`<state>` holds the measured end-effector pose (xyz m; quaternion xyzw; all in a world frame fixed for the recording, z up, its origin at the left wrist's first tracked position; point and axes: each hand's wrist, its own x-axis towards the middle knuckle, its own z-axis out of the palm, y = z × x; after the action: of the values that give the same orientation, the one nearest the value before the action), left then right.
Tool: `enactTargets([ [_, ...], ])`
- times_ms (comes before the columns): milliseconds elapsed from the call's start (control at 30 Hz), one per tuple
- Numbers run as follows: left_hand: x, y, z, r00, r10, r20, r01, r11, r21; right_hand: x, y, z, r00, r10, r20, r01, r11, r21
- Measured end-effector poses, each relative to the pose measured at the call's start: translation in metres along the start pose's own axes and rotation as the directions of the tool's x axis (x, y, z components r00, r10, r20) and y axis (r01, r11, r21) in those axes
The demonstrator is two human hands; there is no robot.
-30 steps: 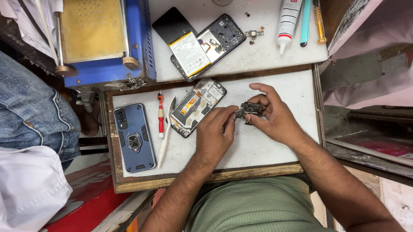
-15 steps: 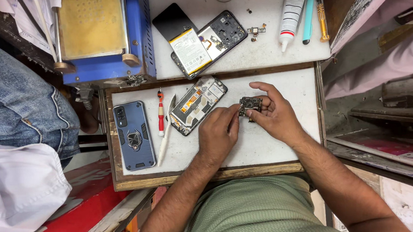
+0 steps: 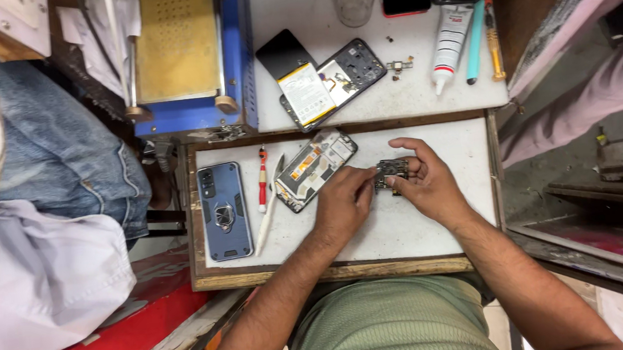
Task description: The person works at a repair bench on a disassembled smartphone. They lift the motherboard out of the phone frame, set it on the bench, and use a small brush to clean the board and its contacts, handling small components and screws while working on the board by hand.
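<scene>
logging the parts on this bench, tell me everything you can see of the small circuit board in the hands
The small circuit board is a dark, roughly rectangular piece with tiny metallic components on its face, too small to make out. It is held just above the white work mat, right of the opened phone frame. The right hand grips it with fingers curled around its top and right edge; the left hand pinches its left edge.

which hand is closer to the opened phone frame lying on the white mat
Left. The left hand lies right beside the opened phone frame, at its lower right edge. The right hand is farther right, holding a small circuit board between the two hands.
</scene>
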<state>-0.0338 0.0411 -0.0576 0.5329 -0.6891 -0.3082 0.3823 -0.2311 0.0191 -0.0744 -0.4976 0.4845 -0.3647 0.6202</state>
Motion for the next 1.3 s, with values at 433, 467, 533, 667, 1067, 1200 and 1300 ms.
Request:
enactTargets([
  [433,-0.052,0.0,-0.086,0.951,-0.236,-0.199,0.232,0.972,-0.047,-0.014,-0.062,-0.007,0.972,0.12,0.201,0.024,0.802,-0.597],
  [467,-0.057,0.001,-0.091,0.941,-0.268,-0.207,0.263,0.964,-0.052,-0.013,-0.067,-0.005,0.966,0.103,0.236,0.064,0.792,-0.607],
  [533,-0.064,0.002,-0.094,0.921,-0.322,-0.218,0.316,0.947,-0.065,-0.011,-0.075,-0.003,0.953,0.066,0.297,0.142,0.767,-0.626],
  [667,-0.064,0.007,-0.08,0.929,-0.347,-0.127,0.345,0.938,-0.038,-0.01,-0.074,-0.001,0.964,0.154,0.218,0.03,0.749,-0.662],
  [1067,-0.001,0.022,-0.022,1.0,-0.013,0.023,0.015,0.996,-0.084,-0.009,-0.022,-0.011,0.995,-0.016,0.098,0.059,0.887,-0.457],
  [1200,0.005,0.019,-0.014,0.992,-0.068,0.103,0.07,0.998,-0.011,-0.011,-0.021,-0.01,0.992,-0.075,0.101,0.11,0.904,-0.412],
  [1300,0.0,0.016,-0.012,0.989,-0.101,0.103,0.102,0.995,-0.003,-0.014,-0.021,-0.008,0.998,-0.044,0.052,0.06,0.929,-0.366],
])
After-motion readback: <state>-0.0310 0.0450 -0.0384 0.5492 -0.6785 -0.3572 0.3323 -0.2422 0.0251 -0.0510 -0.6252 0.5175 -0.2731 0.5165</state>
